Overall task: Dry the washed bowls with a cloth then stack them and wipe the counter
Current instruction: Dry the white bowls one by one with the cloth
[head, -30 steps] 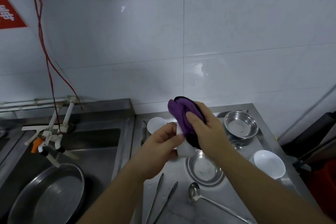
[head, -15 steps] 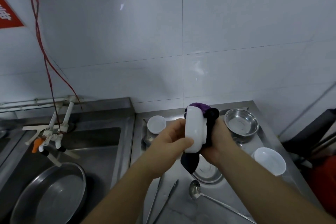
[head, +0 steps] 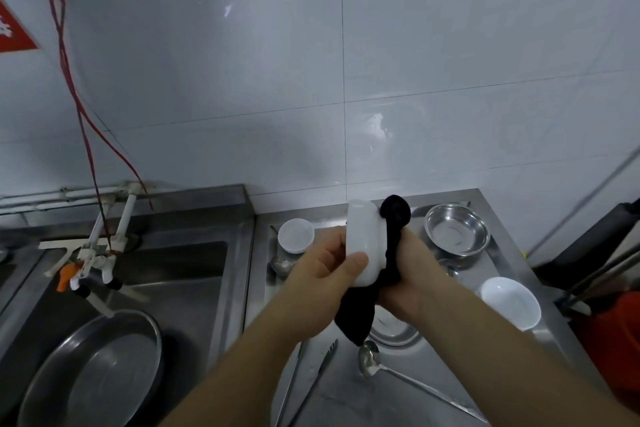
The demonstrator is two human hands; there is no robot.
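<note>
Right now the left hand (head: 323,262) is holding a small white bowl (head: 363,248) up in the middle of the frame, above the counter (head: 346,388). Its fingers are curling shut around the bowl, with the thumb pressing on the near side. The right hand (head: 412,279) is closing around a dark cloth (head: 391,246) and pushing it against the bowl's right side. One end of the cloth is poking up past the bowl, and the other end is hanging down below the hands.

I think the bowl is light and hard, and it could be slippery if it is wet. It looks like it might crack if it drops on the metal. Holding it by the rim and side, thumb on one face and fingers on the other, seems safest. The cloth is soft and floppy, so it is bending to fit the bowl.

The bowl is plain white, smooth and a bit shiny, and it is standing on its edge.

Lower right, another white bowl (head: 510,302) is sitting on the counter. A shiny steel bowl (head: 457,229) is sitting further right of the hands, and a small white cup (head: 296,235) is just left of them. These are waiting their turn, I think.
</note>
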